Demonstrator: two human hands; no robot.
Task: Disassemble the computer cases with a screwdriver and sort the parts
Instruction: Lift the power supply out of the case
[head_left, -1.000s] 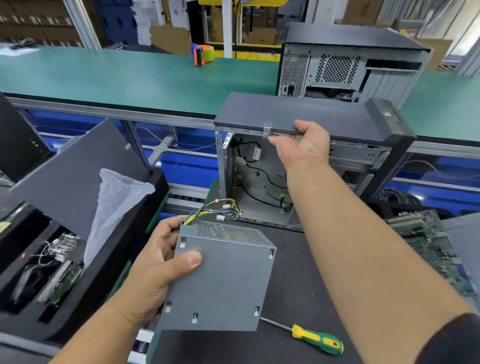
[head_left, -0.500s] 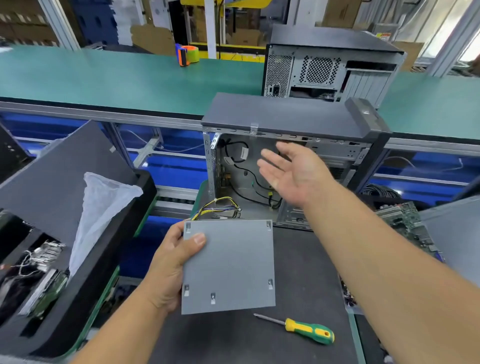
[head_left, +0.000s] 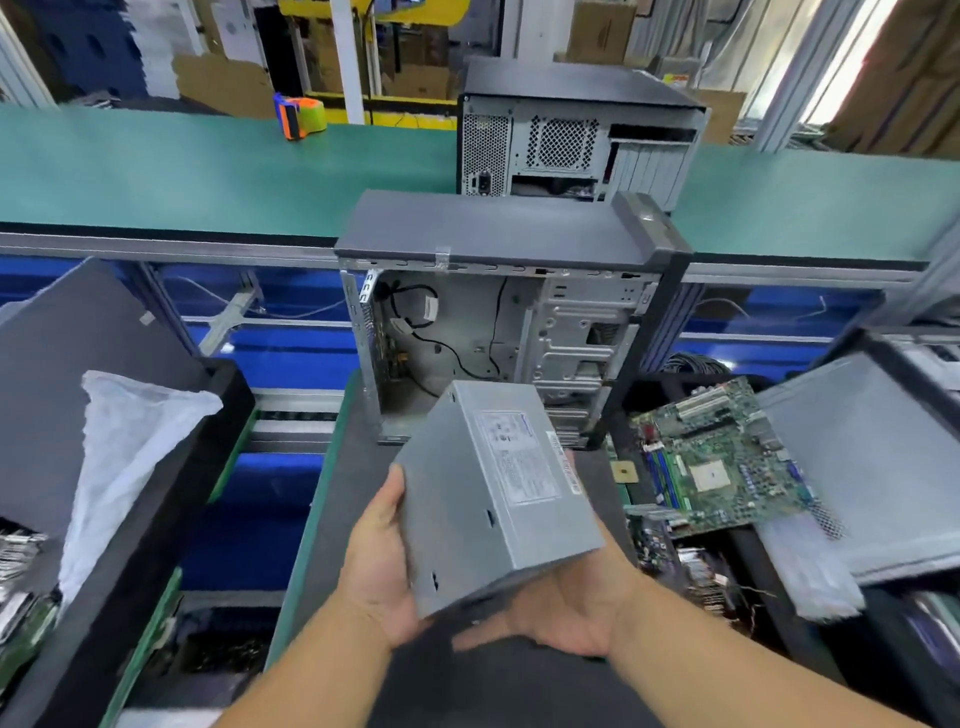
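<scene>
**Power supply held between both hands, motherboard bin to the right**

The power supply (head_left: 498, 499) is held above the bench (head_left: 337, 499), tilted, its long axis running away from the person toward the open case (head_left: 498, 332). It is gripped along its left side by the left hand (head_left: 382, 566), while the right hand (head_left: 566, 613) is cupped beneath with fingers fairly straight (label face up). The motherboard (head_left: 722, 462) lies nearer the right hand.
</scene>
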